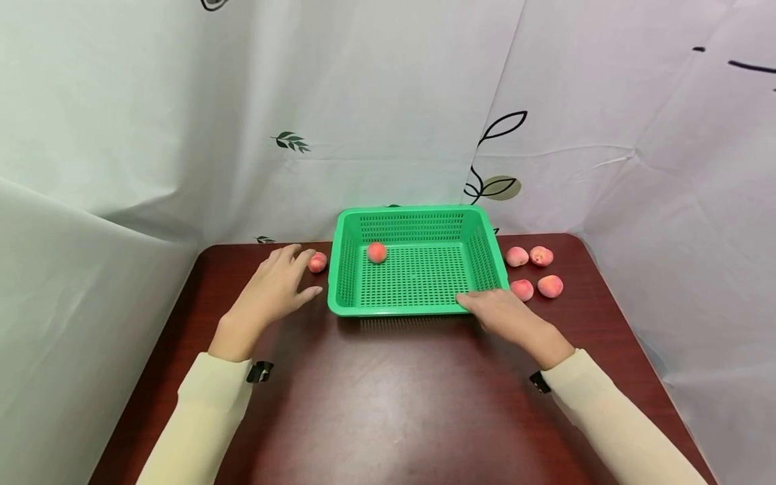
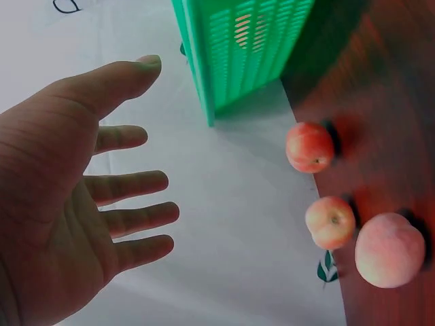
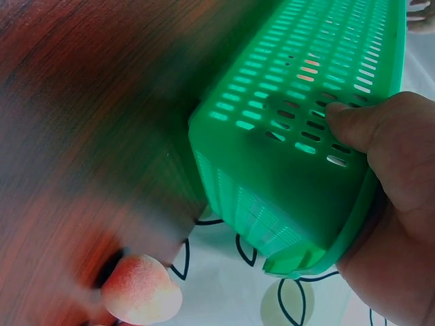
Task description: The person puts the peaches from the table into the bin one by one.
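Fingers spread, my left hand (image 1: 271, 286) is just left of the green basket (image 1: 400, 310), beside a peach (image 1: 317, 262). In the left wrist view the palm and fingers (image 2: 139, 216) hold nothing; three peaches, one of them large and pale (image 2: 389, 250), sit on the table away from the fingertips. My right hand (image 1: 508, 318) grips the basket's near rim by the right corner. The right wrist view shows its thumb against the perforated wall (image 3: 272, 146); the other fingers are hidden. One peach (image 1: 376, 252) lies inside the basket, toward the back left.
Right of the basket, several peaches (image 1: 550, 286) rest on the dark red table (image 1: 388, 404), one (image 3: 141, 290) showing low in the right wrist view. A pale patterned cloth (image 1: 388, 121) hangs behind the table and along both sides.
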Demonstrator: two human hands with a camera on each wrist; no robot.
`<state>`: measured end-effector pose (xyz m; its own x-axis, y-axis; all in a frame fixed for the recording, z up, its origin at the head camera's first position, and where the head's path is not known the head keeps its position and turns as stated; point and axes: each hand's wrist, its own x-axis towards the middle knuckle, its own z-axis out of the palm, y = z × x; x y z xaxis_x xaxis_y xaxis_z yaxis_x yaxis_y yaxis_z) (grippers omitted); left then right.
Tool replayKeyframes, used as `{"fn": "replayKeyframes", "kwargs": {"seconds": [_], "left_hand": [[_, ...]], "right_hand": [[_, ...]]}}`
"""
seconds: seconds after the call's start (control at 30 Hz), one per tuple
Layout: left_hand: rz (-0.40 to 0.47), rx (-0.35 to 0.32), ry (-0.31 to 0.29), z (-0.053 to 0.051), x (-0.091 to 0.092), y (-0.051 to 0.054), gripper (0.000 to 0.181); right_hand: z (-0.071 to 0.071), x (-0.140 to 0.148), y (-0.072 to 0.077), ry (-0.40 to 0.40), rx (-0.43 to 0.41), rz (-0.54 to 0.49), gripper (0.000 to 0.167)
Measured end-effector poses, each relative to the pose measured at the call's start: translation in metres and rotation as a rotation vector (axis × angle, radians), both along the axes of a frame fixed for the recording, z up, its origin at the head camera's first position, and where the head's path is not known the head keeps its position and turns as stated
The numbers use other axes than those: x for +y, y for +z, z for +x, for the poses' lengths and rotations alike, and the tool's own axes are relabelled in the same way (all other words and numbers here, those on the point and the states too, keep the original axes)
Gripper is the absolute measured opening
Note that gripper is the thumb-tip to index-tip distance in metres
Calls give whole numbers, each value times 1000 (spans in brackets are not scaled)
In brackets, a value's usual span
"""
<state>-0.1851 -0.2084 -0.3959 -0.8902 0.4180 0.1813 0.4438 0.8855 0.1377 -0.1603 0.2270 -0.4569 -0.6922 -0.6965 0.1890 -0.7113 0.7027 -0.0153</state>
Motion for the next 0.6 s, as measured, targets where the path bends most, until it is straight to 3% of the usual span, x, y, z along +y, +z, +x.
{"fn": "replayKeyframes", "kwargs": {"seconds": [0.3,0.47,0.6], "left_hand": [[-15,54,8,13,-22,-21,67],[-32,94,10,15,-37,-36,71],[-67,68,23,13,-47,-49,76]], "right_hand": [[0,-1,0,0,-1,11,28],[-1,-1,0,-1,3,18,28],[-1,-1,-1,0,6,15,28]]}}
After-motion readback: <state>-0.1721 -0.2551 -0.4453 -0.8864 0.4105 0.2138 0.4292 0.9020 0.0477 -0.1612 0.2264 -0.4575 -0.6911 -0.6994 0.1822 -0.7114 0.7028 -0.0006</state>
